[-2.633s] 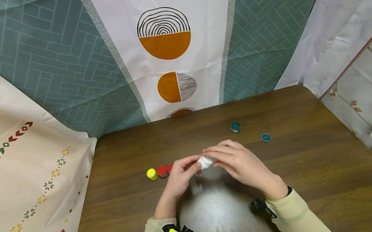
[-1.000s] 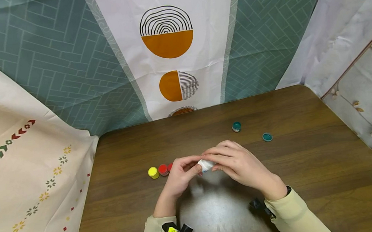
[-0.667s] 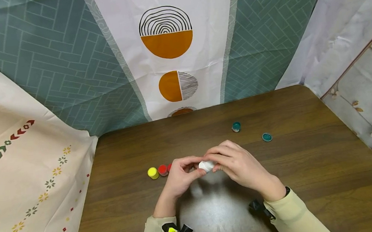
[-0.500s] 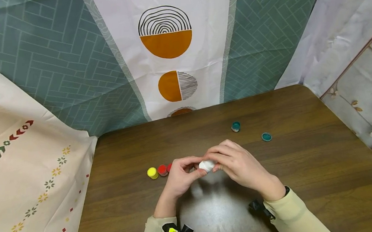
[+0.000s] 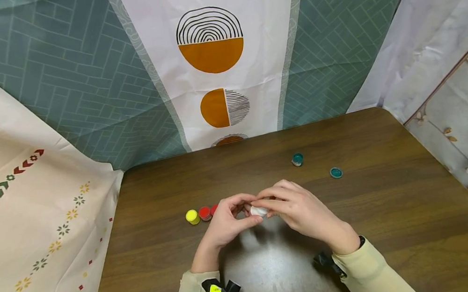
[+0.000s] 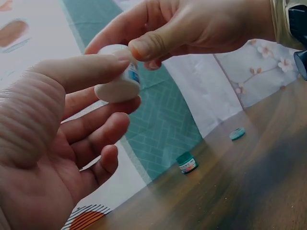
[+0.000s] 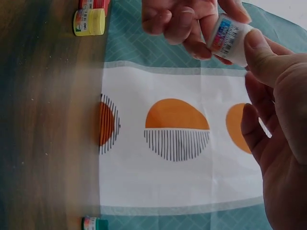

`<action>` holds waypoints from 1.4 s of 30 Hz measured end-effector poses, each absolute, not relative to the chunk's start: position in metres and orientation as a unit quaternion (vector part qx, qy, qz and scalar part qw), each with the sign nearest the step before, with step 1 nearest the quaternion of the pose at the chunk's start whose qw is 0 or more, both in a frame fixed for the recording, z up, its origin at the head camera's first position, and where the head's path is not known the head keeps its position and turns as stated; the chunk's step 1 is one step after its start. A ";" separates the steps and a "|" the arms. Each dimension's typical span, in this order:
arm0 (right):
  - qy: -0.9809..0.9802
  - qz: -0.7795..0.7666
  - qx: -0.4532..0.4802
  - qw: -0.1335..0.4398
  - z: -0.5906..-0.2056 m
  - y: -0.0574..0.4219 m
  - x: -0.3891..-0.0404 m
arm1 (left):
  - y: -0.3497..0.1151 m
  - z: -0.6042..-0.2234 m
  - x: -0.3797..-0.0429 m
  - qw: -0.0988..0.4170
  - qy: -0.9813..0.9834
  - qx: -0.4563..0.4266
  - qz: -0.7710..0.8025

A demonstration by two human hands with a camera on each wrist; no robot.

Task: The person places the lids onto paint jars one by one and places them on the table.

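Between both hands, above the table, is a small white paint pot with a printed label that shows in the right wrist view. My left hand pinches one end between thumb and fingers; its other fingers are loosely bent. From the right, my right hand grips the other end with thumb and fingertips, as the left wrist view also shows. The pot lies tilted between the hands. Fingers hide part of it, and I cannot tell whether its cap is loose.
Left of the hands on the wooden table stand a yellow pot and two red pots, one partly hidden by the left hand. Farther back on the right are an uncovered teal pot and its separate lid. Patterned cloths hang behind.
The white pot has turned and tipped between the hands, and less of it shows from the head. The right fingers have shifted over it. The pots and lid on the table have stayed put.
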State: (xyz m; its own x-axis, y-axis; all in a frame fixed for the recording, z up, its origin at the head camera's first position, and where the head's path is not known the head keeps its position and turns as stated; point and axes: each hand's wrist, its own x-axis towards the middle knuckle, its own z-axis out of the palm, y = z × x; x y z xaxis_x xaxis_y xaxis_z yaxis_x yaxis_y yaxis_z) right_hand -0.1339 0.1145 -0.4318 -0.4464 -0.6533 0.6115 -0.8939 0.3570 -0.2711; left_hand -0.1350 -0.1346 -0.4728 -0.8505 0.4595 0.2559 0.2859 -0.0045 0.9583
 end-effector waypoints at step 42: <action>-0.911 0.232 0.331 0.085 -0.442 0.201 -0.129 | -0.162 -0.496 -0.160 -0.025 0.942 0.189 0.275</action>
